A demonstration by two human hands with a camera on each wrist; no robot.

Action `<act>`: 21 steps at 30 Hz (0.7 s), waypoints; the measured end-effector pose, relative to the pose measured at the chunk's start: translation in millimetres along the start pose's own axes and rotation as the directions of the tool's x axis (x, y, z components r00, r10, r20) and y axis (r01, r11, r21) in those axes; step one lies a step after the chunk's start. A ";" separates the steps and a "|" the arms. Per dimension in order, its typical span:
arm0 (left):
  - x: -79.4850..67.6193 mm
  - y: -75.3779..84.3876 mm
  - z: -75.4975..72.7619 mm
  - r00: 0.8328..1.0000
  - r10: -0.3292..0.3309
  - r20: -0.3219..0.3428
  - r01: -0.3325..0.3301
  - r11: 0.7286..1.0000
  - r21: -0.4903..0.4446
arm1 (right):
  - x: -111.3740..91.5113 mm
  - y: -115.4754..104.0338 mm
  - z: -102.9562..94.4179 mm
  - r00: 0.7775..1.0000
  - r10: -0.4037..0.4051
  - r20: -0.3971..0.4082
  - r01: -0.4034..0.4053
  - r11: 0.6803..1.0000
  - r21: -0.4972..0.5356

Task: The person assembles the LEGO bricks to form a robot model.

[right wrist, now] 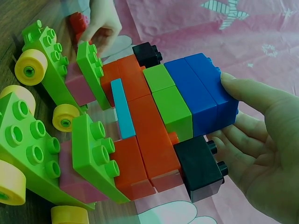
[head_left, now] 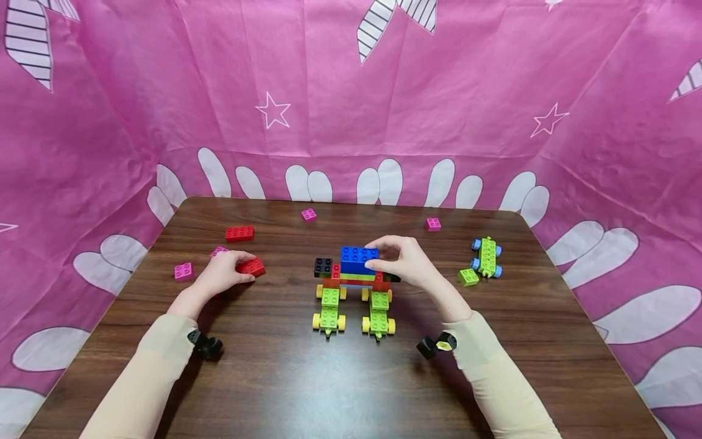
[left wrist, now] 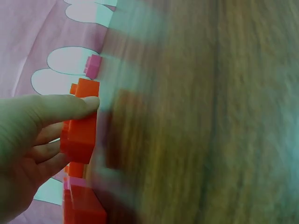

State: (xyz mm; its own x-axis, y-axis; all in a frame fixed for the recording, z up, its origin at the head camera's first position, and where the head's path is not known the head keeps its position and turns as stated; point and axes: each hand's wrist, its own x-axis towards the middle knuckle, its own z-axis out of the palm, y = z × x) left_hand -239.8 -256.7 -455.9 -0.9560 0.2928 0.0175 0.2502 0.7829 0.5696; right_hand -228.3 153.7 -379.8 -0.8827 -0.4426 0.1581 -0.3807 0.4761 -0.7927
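Observation:
My left hand (head_left: 222, 274) pinches a red brick (head_left: 252, 267) between thumb and fingers at the left of the table. In the left wrist view this red brick (left wrist: 83, 128) has its studs turned toward the fingers. My right hand (head_left: 403, 259) grips the blue bricks (head_left: 359, 261) topping a built model, thumb on the near side and fingers behind. Below the blue lie green bricks (right wrist: 170, 109), red bricks (right wrist: 149, 135) and a light blue piece (right wrist: 122, 109), with black bricks (right wrist: 201, 165) at both ends. Two green wheeled bases (head_left: 329, 317) with yellow wheels stand underneath.
Another red brick (head_left: 239, 233) and pink bricks (head_left: 183, 271) lie around the left hand. Two more pink bricks (head_left: 309, 214) sit toward the far edge. On the right are a green wheeled base (head_left: 487, 257) with blue wheels and a green brick (head_left: 468, 277).

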 end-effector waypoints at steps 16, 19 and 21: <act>13.1 60.6 -7.6 0.985 0.134 -0.113 -0.139 0.990 -0.037 | -1.0 -2.5 1.0 1.000 0.008 0.001 -0.008 1.000 0.012; 16.8 74.0 -9.5 0.978 0.166 -0.129 -0.171 0.985 -0.031 | -0.9 -3.1 1.0 1.000 0.007 0.002 -0.007 1.000 0.008; 19.1 82.9 -10.9 0.972 0.187 -0.143 -0.193 0.981 -0.024 | -0.8 -3.5 0.8 1.000 -0.001 0.002 0.001 1.000 0.005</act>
State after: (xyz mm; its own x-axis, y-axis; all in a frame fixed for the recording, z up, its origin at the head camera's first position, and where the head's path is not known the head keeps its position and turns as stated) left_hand -239.0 -192.2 -399.4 -0.9041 0.3527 0.2412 0.4259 0.6984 0.5752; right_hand -226.1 151.8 -377.7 -0.8817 -0.4448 0.1573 -0.3801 0.4721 -0.7954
